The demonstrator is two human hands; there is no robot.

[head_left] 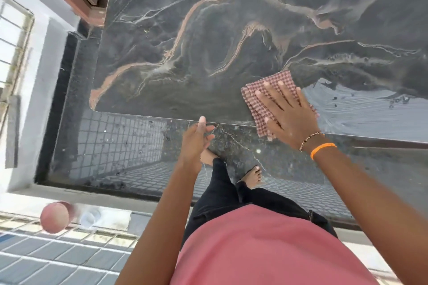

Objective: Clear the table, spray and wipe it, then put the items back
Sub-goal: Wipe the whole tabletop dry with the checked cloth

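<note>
Right hand (289, 111) flat, fingers spread, pressing checked cloth (268, 90) onto tabletop (185, 53) near edge; wet streaks just right. Left hand (196, 139) loose, empty, just off edge.

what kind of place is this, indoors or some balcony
Probably a home balcony or a room beside one. A dark marble-look table stands on a tiled floor, with a barred window in a white wall at the left. The right hand presses a checked cloth on the table.
</note>
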